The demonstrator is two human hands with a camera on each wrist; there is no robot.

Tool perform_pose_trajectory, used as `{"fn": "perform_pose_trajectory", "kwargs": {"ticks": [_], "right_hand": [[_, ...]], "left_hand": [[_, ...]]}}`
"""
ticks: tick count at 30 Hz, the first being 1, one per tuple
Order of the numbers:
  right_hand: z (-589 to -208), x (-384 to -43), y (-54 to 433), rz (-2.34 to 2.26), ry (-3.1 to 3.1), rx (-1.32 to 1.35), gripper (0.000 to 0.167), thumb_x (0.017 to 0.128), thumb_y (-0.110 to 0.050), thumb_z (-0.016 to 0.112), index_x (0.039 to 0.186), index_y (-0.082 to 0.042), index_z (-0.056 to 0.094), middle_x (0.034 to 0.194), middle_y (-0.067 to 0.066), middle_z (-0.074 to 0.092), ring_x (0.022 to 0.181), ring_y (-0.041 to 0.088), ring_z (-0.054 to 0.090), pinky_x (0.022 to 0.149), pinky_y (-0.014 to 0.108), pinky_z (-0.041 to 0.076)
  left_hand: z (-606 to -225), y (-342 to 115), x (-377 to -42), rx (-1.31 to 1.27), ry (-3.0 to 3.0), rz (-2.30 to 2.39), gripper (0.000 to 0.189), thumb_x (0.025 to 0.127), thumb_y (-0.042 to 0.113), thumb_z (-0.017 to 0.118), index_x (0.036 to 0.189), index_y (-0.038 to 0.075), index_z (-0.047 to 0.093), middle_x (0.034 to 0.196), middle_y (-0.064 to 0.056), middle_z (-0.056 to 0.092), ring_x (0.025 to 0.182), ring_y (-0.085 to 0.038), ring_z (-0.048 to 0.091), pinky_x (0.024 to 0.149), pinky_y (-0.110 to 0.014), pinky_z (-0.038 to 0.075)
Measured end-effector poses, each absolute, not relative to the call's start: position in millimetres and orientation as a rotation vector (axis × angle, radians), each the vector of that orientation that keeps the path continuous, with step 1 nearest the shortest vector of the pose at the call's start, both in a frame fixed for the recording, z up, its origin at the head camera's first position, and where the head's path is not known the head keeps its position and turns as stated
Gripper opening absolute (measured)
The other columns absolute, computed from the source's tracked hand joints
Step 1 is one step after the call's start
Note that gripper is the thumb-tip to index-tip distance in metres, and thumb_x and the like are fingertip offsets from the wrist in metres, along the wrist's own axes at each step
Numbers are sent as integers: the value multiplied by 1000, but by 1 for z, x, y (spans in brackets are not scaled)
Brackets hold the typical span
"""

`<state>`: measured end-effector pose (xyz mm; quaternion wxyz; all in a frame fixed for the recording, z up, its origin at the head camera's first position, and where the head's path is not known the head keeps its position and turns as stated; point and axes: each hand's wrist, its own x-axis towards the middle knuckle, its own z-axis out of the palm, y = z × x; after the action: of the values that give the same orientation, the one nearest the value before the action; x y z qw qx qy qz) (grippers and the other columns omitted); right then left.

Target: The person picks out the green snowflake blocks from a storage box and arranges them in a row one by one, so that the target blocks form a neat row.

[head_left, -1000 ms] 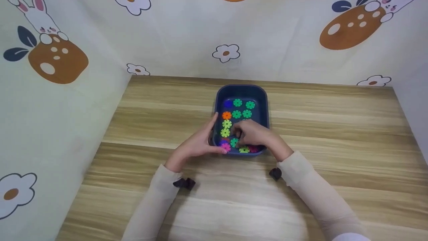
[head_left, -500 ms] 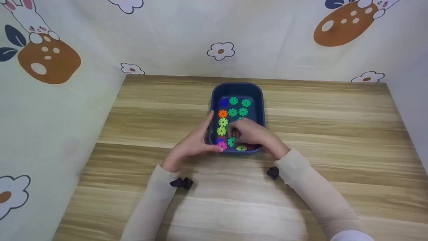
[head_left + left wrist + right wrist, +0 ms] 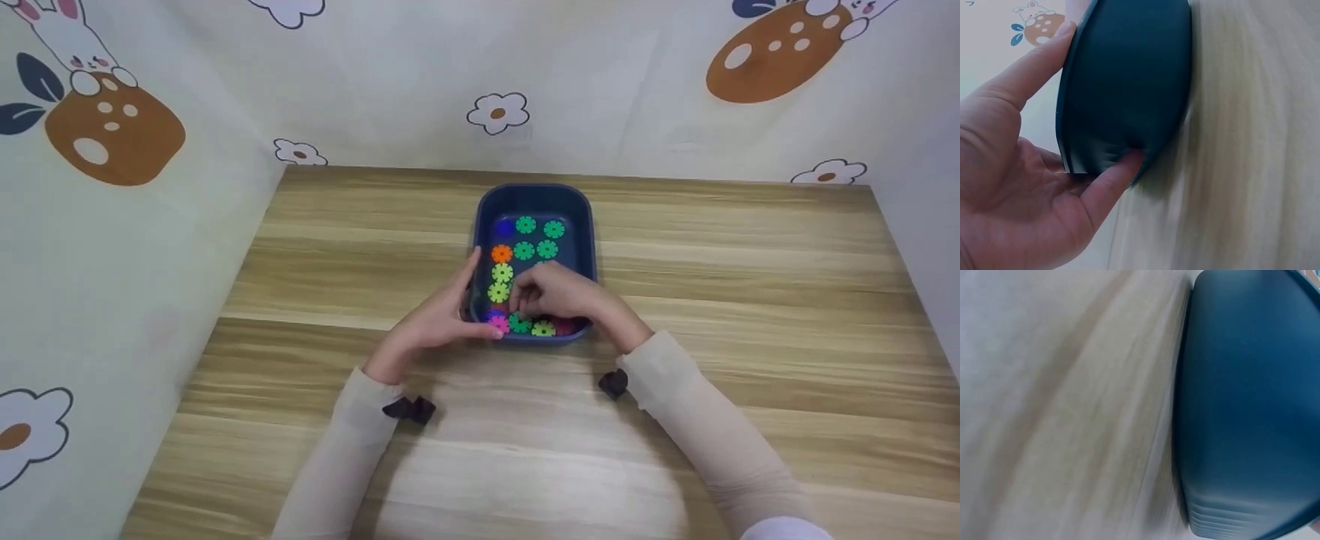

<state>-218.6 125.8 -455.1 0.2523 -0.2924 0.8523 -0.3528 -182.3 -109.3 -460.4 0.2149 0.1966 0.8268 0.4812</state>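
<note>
A deep dark-blue plastic box stands on the table in the head view. My left hand grips its near-left corner, thumb at the near rim and fingers along the left side. In the left wrist view, fingers touch the box's outer wall. My right hand reaches inside with bent fingers, touching or nearly touching a green notched disc by the near wall. Whether the fingers pinch anything is hidden. Beside that disc lie a pink disc and a yellow-green disc.
Further discs lie in the box: a blue one, an orange one, and several green and yellow-green ones. The wood-grain table surrounds the box. A patterned cloth hangs behind it. The right wrist view shows the box's outer wall.
The green disc under my right fingers has shifted slightly towards the near wall. My left hand keeps its place on the box, and the head view has shifted a little.
</note>
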Motion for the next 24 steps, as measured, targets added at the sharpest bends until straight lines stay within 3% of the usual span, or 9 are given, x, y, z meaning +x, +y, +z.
{"fn": "perform_pose_trajectory", "kwargs": {"ticks": [24], "right_hand": [[-441,-218,130,-1141,2375,-706,5,90,-11,72,93,-11,77,91,5,76,76,14,64,74,27,55]], "left_hand": [[-463,-110,-181,549,2278,1371,122,81,22,84,161,19,-8,170,-7,-1,155,-27,13,127,-47,16]]}}
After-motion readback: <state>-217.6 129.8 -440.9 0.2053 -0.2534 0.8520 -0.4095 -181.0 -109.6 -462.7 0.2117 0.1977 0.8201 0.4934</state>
